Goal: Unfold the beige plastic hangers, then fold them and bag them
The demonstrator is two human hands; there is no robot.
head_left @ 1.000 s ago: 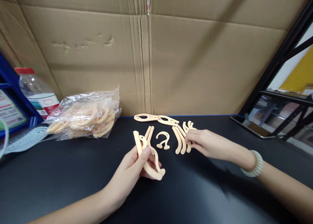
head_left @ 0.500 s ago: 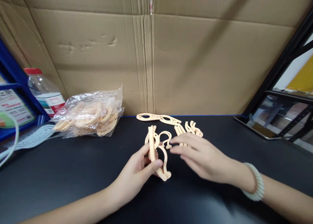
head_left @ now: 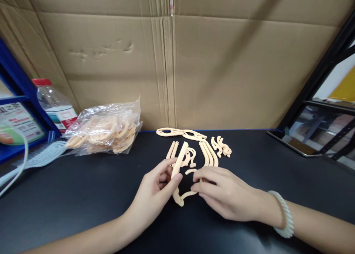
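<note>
My left hand (head_left: pixel 159 185) is closed on a cream plastic hanger arm (head_left: pixel 180 159), held tilted above the table. At the arm's lower end sits the foot of a curved hanger hook (head_left: pixel 187 194); whether they are joined I cannot tell. My right hand (head_left: pixel 222 191) pinches the hook's bend, partly hiding it. Just beyond the hands lie two more hanger arms (head_left: pixel 173 150) on the left, loose hooks (head_left: pixel 192 158) in the middle, and several hanger arms (head_left: pixel 210 154) on the right.
Folded hanger pieces (head_left: pixel 181 133) lie along the table's back edge, with small curved pieces (head_left: pixel 221 146) to their right. A clear bag of similar parts (head_left: pixel 111 130), a red-capped bottle (head_left: pixel 57 106) and a pale blue brush (head_left: pixel 46 154) stand left. A tablet-like device (head_left: pixel 290 144) lies right.
My right hand has come down and closed on the hook, which has swung out to the right from the arm. The arm in my left hand now leans to the right.
</note>
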